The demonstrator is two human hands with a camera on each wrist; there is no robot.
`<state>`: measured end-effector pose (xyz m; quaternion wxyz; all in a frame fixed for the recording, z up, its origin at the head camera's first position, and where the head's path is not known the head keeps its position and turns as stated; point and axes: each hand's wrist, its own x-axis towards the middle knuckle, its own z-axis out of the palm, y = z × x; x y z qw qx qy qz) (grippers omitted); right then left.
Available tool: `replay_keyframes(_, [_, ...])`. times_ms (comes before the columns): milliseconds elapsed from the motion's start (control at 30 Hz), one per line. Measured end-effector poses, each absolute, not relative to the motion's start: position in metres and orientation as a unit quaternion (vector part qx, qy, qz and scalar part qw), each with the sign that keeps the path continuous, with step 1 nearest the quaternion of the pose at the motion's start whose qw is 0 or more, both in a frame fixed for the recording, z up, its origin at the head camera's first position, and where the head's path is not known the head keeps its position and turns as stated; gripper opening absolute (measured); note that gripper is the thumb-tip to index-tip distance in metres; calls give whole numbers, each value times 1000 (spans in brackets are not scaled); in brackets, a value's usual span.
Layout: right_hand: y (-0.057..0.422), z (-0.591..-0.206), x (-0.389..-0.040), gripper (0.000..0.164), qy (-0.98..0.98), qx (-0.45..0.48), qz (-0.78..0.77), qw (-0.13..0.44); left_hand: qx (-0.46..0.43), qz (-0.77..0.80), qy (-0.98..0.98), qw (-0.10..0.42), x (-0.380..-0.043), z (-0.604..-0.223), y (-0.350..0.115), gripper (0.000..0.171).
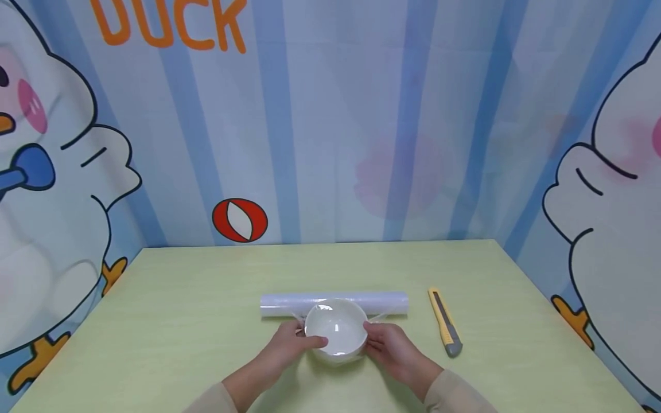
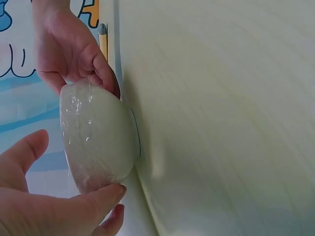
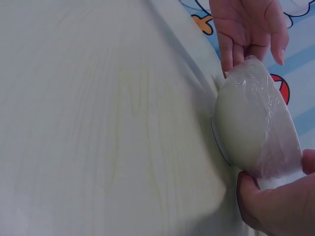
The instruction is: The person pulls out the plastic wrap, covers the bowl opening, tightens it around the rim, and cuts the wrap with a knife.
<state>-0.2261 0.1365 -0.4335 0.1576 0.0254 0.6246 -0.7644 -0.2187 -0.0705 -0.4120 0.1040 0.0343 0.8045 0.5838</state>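
Fingers of the right hand grasp a white bowl by its side, thumb at the rim and the other digits tucked below. Fingers of the left hand lie nearly straight against the opposite side, thumb raised and, in both wrist views, clear of the bowl. Clear film wraps the bowl, wrinkled and glinting along its wall, with loose ends sticking out at either side near the hands. The bowl is between the two hands at the middle of the near part of a pale green table; whether its foot touches the surface cannot be told. Just behind it, partly hidden by the bowl in the head view, a pale, glossy roll lies crosswise. Well to the right of the right hand rests a yellow utility knife, its grey end toward the person. Beige sleeves cover the forearms. Beyond the table hangs a blue-striped backdrop printed with white cartoon ducks, a red-and-white ball and orange letters reading "DUCK."
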Motion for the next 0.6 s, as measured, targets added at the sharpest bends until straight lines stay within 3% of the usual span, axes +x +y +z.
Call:
replay_keyframes(267, [136, -434, -224, 50, 619, 12, -769, 158, 6, 573, 813, 101, -222, -415, -73, 42])
replay_keyframes(400, [137, -435, -224, 50, 626, -8, -764, 157, 4, 581, 806, 111, -223, -416, -69, 56])
replay_keyframes(500, [138, -435, -224, 49, 633, -12, -759, 152, -2, 585, 804, 104, -222, -418, -63, 81])
replay_keyframes(600, [138, -434, -224, 49, 642, -10, -752, 149, 12, 588, 803, 99, -221, -421, -60, 87])
